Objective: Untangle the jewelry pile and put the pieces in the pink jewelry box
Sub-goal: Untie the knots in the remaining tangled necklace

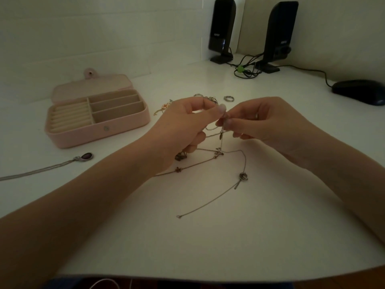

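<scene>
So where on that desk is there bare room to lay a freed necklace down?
Bare desk lies along the near edge, below the loose chain. Another patch lies between the pink jewelry box and the speakers. It is crowded under both hands, among tangled chains.

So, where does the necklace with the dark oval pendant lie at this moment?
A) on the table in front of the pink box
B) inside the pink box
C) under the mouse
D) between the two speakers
A: the necklace with the dark oval pendant lies on the table, just in front of the open pink box, and neither hand touches it.
</scene>
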The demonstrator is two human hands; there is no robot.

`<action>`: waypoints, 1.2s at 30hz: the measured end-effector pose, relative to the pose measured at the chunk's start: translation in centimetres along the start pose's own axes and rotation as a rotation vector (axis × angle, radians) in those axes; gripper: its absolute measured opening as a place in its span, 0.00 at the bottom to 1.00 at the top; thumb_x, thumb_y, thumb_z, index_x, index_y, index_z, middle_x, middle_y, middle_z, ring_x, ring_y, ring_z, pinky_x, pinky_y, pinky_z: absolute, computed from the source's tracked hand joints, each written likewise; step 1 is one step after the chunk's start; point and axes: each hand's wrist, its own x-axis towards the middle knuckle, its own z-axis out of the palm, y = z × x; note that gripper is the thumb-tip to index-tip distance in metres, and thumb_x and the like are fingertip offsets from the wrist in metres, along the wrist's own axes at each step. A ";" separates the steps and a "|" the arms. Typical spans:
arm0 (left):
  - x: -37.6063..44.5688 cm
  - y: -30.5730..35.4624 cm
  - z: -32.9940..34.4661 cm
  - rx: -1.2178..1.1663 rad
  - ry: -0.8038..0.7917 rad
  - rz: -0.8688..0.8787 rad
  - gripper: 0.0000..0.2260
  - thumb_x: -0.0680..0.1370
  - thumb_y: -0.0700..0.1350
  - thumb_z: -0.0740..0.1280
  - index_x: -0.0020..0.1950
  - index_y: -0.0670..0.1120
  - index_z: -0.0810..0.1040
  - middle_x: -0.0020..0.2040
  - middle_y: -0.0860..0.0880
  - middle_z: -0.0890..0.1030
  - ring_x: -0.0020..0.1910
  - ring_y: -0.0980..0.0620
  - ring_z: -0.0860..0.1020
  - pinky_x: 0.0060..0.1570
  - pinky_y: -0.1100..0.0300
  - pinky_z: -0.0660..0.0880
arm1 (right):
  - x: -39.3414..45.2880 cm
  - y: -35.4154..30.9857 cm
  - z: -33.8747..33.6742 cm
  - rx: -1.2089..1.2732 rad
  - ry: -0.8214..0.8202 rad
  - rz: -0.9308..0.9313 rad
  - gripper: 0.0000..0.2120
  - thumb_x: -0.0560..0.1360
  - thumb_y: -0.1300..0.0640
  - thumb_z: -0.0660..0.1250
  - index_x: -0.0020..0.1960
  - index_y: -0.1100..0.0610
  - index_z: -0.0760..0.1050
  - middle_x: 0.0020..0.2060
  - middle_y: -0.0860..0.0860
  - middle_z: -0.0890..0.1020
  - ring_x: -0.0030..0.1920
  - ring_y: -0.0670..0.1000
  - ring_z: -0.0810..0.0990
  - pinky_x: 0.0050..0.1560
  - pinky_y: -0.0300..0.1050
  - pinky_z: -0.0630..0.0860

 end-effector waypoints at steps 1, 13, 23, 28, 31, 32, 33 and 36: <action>0.0 0.0 0.0 0.000 -0.002 0.004 0.09 0.77 0.49 0.67 0.37 0.51 0.77 0.24 0.54 0.62 0.20 0.57 0.57 0.20 0.67 0.57 | 0.0 0.0 0.0 0.004 -0.002 0.000 0.04 0.72 0.60 0.70 0.43 0.54 0.83 0.37 0.52 0.83 0.35 0.43 0.76 0.37 0.33 0.72; 0.0 0.0 0.1 0.110 0.158 0.170 0.04 0.75 0.47 0.69 0.45 0.49 0.75 0.22 0.56 0.65 0.21 0.57 0.59 0.20 0.67 0.59 | 0.1 0.1 -0.2 0.021 0.046 0.096 0.03 0.71 0.57 0.71 0.41 0.53 0.84 0.36 0.51 0.83 0.35 0.42 0.77 0.40 0.35 0.74; -0.4 -0.4 0.1 0.471 0.230 0.444 0.06 0.72 0.45 0.72 0.36 0.50 0.79 0.19 0.56 0.62 0.20 0.57 0.60 0.26 0.72 0.57 | 0.1 0.1 -0.4 0.011 0.083 0.118 0.06 0.71 0.62 0.71 0.38 0.53 0.83 0.30 0.47 0.82 0.31 0.40 0.77 0.36 0.30 0.76; -0.5 -0.3 -0.1 0.562 0.218 0.456 0.03 0.71 0.47 0.74 0.38 0.52 0.82 0.19 0.57 0.65 0.21 0.58 0.63 0.26 0.71 0.57 | 0.2 0.3 -0.3 -0.006 0.104 0.109 0.03 0.71 0.62 0.71 0.40 0.57 0.83 0.30 0.50 0.81 0.30 0.41 0.76 0.35 0.31 0.75; -0.4 -0.4 -0.1 0.643 0.221 0.452 0.03 0.70 0.50 0.74 0.38 0.54 0.82 0.20 0.58 0.67 0.22 0.58 0.64 0.26 0.69 0.58 | 0.3 0.4 -0.2 -0.048 0.123 0.087 0.02 0.70 0.62 0.71 0.39 0.58 0.82 0.29 0.51 0.80 0.29 0.41 0.74 0.32 0.31 0.73; -0.4 -0.5 -0.1 0.666 0.226 0.455 0.03 0.70 0.50 0.74 0.37 0.55 0.81 0.21 0.58 0.67 0.22 0.58 0.65 0.26 0.69 0.58 | 0.3 0.4 -0.2 -0.079 0.129 0.072 0.02 0.70 0.61 0.72 0.39 0.58 0.82 0.29 0.51 0.80 0.29 0.42 0.74 0.32 0.31 0.72; -0.4 -0.6 0.0 0.689 0.234 0.462 0.04 0.70 0.51 0.74 0.37 0.56 0.80 0.21 0.58 0.68 0.23 0.58 0.65 0.26 0.69 0.59 | 0.3 0.5 -0.1 -0.112 0.132 0.052 0.02 0.70 0.59 0.72 0.39 0.57 0.82 0.29 0.51 0.80 0.29 0.42 0.74 0.31 0.31 0.72; -0.4 -0.7 0.1 0.757 0.269 0.473 0.04 0.70 0.52 0.72 0.37 0.57 0.79 0.21 0.56 0.67 0.24 0.60 0.67 0.27 0.70 0.60 | 0.2 0.5 0.0 -0.213 0.129 -0.029 0.03 0.69 0.57 0.72 0.37 0.53 0.82 0.29 0.50 0.81 0.30 0.45 0.75 0.30 0.30 0.70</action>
